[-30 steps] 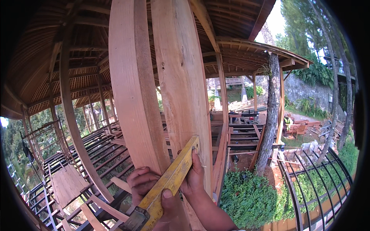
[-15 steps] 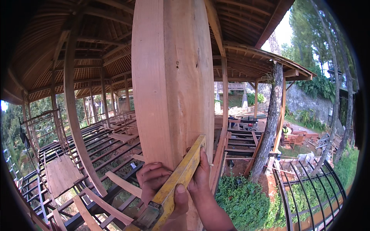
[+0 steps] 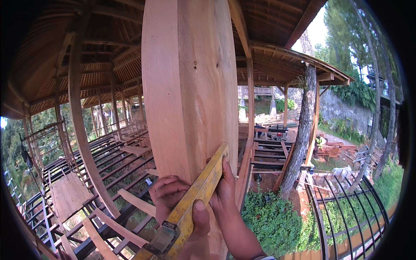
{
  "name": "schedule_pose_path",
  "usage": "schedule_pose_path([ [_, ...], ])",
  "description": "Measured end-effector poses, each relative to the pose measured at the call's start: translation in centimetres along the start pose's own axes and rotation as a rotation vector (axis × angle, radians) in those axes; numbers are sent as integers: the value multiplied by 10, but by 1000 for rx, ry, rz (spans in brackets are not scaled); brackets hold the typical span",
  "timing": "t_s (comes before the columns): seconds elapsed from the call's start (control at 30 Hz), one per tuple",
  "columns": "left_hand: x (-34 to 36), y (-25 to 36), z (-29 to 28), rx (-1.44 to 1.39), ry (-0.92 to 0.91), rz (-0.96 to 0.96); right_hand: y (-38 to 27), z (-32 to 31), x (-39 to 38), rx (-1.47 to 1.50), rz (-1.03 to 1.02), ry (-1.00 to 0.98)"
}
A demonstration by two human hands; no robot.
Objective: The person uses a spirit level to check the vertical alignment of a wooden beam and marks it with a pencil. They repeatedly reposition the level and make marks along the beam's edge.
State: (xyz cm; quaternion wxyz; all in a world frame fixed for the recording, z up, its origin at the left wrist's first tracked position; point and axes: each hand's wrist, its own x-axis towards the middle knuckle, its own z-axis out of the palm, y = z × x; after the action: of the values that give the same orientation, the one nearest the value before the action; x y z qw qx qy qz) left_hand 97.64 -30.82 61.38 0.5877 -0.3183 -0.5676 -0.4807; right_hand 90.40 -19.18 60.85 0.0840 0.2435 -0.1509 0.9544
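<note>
A thick wooden post (image 3: pixel 203 99) rises upright straight in front of me, its face marked by small knots. Slanting across its lower part is a yellow spirit level (image 3: pixel 203 186), scuffed, with a dark window block near its lower end. My left hand (image 3: pixel 171 197) grips the level, its fingers curled on the left and the thumb over the near face. Higher up, my right hand (image 3: pixel 223 193) is closed around the level's right side near its upper end, close against the post. Some of the right fingers are hidden behind the level.
Dark metal floor joists (image 3: pixel 108 164) run open at the left, with loose curved planks (image 3: pixel 136 203) across them. A leaning tree trunk (image 3: pixel 303 130) and a black metal frame (image 3: pixel 346 212) stand at the right. A person (image 3: pixel 320 145) is far off.
My hands and the level have shifted slightly up and left in view, along with a small move of the whole view. Both hands keep their hold.
</note>
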Motion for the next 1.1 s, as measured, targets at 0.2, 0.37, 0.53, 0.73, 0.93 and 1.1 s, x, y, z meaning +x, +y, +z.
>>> schedule_pose_path([
  [0.2, -1, -3, -4, 54, -51, 4, 6, -5, 6, 13, 5, 16],
  [0.37, 5, 3, -2, 36, -42, 92, -3, -4, 0, -31, -6, 33],
  [0.53, 0, 3, 3, -4, 47, 108, 0, -8, 0, -55, -19, 25],
  [0.73, -2, -4, 4, -55, 56, 76, 7, -10, 5, -12, -23, 65],
  [0.93, -1, -4, 5, -56, 88, 88, 9, -12, 4, 26, -28, 39],
  [1.1, 1, -1, 3, -11, 34, 65, 6, -8, 2, 31, -38, 40],
])
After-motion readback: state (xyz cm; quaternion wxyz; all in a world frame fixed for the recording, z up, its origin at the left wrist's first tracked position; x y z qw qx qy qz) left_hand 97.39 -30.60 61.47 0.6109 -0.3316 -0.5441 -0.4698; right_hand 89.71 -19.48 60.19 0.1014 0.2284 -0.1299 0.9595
